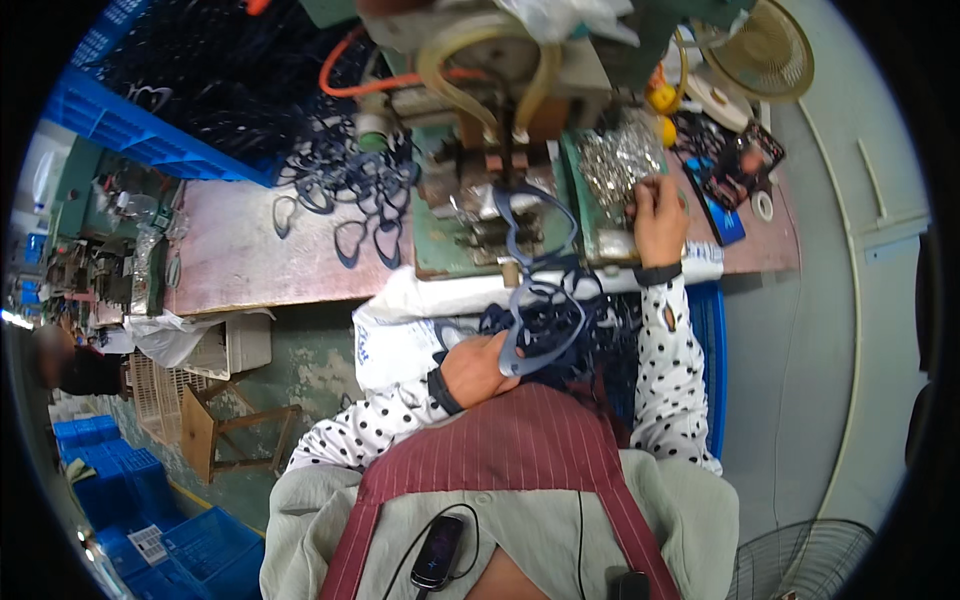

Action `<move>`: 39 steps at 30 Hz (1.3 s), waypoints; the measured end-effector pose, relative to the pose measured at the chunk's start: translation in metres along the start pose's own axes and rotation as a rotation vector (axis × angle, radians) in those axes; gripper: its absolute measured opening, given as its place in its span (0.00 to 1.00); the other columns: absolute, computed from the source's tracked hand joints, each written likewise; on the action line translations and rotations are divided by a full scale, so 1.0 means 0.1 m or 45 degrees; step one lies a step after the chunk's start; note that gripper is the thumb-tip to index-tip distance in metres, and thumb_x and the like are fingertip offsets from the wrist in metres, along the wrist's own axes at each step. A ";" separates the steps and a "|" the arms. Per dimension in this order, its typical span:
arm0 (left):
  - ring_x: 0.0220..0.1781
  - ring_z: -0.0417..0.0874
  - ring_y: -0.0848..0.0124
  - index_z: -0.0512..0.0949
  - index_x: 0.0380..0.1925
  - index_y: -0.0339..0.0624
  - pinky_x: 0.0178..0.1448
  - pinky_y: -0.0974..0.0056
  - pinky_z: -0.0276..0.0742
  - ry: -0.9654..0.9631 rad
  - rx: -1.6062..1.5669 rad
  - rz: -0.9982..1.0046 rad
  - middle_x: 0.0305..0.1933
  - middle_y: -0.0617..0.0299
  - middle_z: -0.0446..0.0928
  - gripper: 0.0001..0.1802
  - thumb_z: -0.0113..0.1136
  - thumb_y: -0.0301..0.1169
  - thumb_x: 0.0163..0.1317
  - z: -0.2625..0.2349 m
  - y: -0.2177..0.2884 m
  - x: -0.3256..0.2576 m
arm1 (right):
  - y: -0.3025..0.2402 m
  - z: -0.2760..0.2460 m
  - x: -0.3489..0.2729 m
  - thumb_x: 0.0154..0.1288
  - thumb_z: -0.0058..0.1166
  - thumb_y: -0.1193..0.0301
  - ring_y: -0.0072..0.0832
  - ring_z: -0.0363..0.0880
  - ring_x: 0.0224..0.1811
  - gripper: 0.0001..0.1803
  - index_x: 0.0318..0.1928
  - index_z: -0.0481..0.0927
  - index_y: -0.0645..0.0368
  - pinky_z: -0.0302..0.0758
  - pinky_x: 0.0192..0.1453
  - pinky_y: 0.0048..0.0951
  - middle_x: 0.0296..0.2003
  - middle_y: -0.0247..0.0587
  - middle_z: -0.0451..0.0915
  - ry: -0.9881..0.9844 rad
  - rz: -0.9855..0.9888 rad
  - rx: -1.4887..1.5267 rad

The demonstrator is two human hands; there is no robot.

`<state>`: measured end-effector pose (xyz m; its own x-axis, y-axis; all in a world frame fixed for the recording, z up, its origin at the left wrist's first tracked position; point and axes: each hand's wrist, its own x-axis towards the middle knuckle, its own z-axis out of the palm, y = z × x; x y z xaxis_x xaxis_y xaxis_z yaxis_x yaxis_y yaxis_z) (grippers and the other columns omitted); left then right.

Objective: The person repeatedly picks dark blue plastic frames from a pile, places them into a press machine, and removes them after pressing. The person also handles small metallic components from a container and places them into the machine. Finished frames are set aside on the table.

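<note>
Left hand (475,370): grip closed on the lower part of a blue looped strap (512,362). The strap rises from this hand to the front of the green-based machine (432,262); whether it touches the tooling cannot be told. The low hold probably leaves the upper loop unobstructed.

Right hand (660,222): fingers bent together at the small metallic parts (615,165) in the green tray (583,215) — whether the grip has closed on a piece cannot be determined. The tray stands just right of the machine, presumably for short reach.

More straps (385,195) lie loose on the table (235,240) to the left; a dark heap (610,330) sits below the table edge, beside white sheeting (390,340) — likely kept close to the body for convenience.

Markings: blue print on the sheeting, distorted; a white label (148,543) on a blue crate (215,550) at lower left, too small to read reliably.
</note>
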<state>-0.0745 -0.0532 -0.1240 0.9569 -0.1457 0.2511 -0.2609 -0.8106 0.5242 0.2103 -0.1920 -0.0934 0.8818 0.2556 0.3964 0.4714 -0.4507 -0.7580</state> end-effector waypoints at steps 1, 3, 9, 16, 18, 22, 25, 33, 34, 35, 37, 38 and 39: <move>0.32 0.78 0.57 0.75 0.33 0.42 0.33 0.55 0.74 0.026 -0.044 -0.134 0.34 0.57 0.70 0.10 0.64 0.33 0.54 -0.05 0.03 -0.03 | -0.06 -0.01 -0.02 0.67 0.51 0.74 0.29 0.84 0.24 0.07 0.45 0.76 0.59 0.77 0.29 0.31 0.28 0.43 0.84 -0.005 -0.043 -0.039; 0.36 0.79 0.54 0.77 0.36 0.38 0.37 0.56 0.76 0.193 -0.293 -0.259 0.34 0.53 0.72 0.09 0.62 0.30 0.59 -0.29 0.03 -0.03 | -0.14 0.03 -0.02 0.69 0.48 0.77 0.27 0.85 0.26 0.06 0.44 0.76 0.60 0.77 0.29 0.28 0.28 0.41 0.84 0.016 -0.137 0.035; 0.31 0.73 0.77 0.75 0.29 0.34 0.34 0.70 0.68 0.494 -0.633 -0.674 0.32 0.63 0.74 0.07 0.62 0.26 0.61 -0.60 -0.32 -0.22 | -0.90 -0.06 -0.05 0.59 0.58 0.80 0.25 0.81 0.35 0.04 0.35 0.83 0.64 0.75 0.38 0.24 0.32 0.40 0.84 -0.138 -0.160 0.458; 0.29 0.77 0.72 0.80 0.40 0.34 0.35 0.69 0.72 1.071 -0.436 -0.650 0.33 0.57 0.79 0.06 0.58 0.23 0.64 -0.94 -0.31 0.07 | -1.47 -0.10 -0.16 0.56 0.62 0.80 0.18 0.77 0.34 0.10 0.40 0.86 0.64 0.72 0.40 0.18 0.36 0.34 0.83 -0.447 -0.046 0.530; 0.34 0.79 0.67 0.80 0.41 0.35 0.39 0.67 0.73 1.088 -0.288 -0.516 0.35 0.55 0.79 0.08 0.58 0.20 0.61 -0.98 -0.32 0.13 | -1.51 -0.06 -0.15 0.54 0.64 0.79 0.15 0.73 0.30 0.14 0.43 0.83 0.66 0.69 0.34 0.16 0.35 0.33 0.82 -0.455 -0.039 0.493; 0.38 0.80 0.60 0.80 0.42 0.37 0.45 0.61 0.74 1.110 0.030 -0.156 0.36 0.55 0.79 0.13 0.59 0.17 0.55 -1.18 -0.18 0.34 | -1.61 0.09 -0.09 0.50 0.65 0.75 0.20 0.78 0.28 0.22 0.47 0.74 0.66 0.73 0.34 0.22 0.31 0.41 0.85 -0.446 0.090 0.632; 0.40 0.81 0.61 0.80 0.44 0.39 0.49 0.55 0.75 1.059 0.167 0.146 0.40 0.56 0.81 0.22 0.61 0.17 0.45 -1.28 -0.16 0.44 | -1.62 0.23 -0.11 0.50 0.65 0.78 0.17 0.77 0.27 0.28 0.51 0.68 0.68 0.73 0.33 0.21 0.30 0.42 0.84 -0.372 0.107 0.864; 0.47 0.84 0.57 0.79 0.46 0.36 0.53 0.56 0.78 0.970 0.371 0.549 0.47 0.53 0.81 0.17 0.59 0.18 0.54 -1.54 -0.05 0.78 | -1.59 0.25 -0.15 0.50 0.65 0.79 0.15 0.72 0.26 0.32 0.54 0.64 0.70 0.68 0.30 0.18 0.28 0.39 0.82 -0.420 0.143 0.888; 0.45 0.83 0.54 0.79 0.46 0.35 0.51 0.55 0.79 1.164 0.329 0.405 0.45 0.51 0.81 0.15 0.57 0.18 0.58 -1.64 -0.08 0.85 | -1.60 0.27 -0.16 0.50 0.65 0.79 0.14 0.71 0.26 0.32 0.54 0.64 0.70 0.67 0.30 0.18 0.29 0.39 0.82 -0.406 0.150 0.960; 0.43 0.84 0.57 0.78 0.47 0.33 0.50 0.57 0.79 1.246 -0.034 -0.071 0.43 0.51 0.82 0.12 0.54 0.21 0.64 -1.74 -0.02 0.91 | -1.59 0.27 -0.17 0.50 0.65 0.79 0.14 0.70 0.26 0.33 0.55 0.63 0.70 0.67 0.29 0.18 0.29 0.39 0.82 -0.392 0.156 1.032; 0.42 0.84 0.65 0.77 0.48 0.31 0.49 0.62 0.79 1.213 -0.950 -0.197 0.42 0.53 0.82 0.11 0.53 0.24 0.69 -1.98 0.01 0.98 | -1.54 0.26 -0.15 0.50 0.65 0.79 0.15 0.72 0.28 0.33 0.56 0.63 0.71 0.68 0.31 0.18 0.29 0.38 0.81 -0.402 0.168 0.918; 0.41 0.84 0.68 0.77 0.48 0.30 0.49 0.64 0.79 1.190 -0.937 -0.175 0.41 0.54 0.82 0.11 0.53 0.26 0.70 -2.00 0.02 1.00 | -1.52 0.26 -0.17 0.50 0.65 0.79 0.15 0.72 0.28 0.34 0.56 0.63 0.70 0.69 0.32 0.17 0.29 0.38 0.81 -0.377 0.167 0.922; 0.41 0.83 0.71 0.77 0.48 0.30 0.49 0.66 0.79 1.164 -0.925 -0.165 0.40 0.55 0.82 0.12 0.52 0.27 0.71 -1.99 0.04 0.99 | -1.52 0.27 -0.21 0.50 0.65 0.80 0.15 0.72 0.28 0.34 0.56 0.63 0.70 0.69 0.32 0.17 0.29 0.37 0.81 -0.357 0.176 0.926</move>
<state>-0.0065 0.0420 0.0646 0.6117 0.6152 0.4974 -0.4623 -0.2322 0.8558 0.1200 -0.1057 -0.0006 0.8492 0.4878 0.2022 0.1446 0.1533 -0.9775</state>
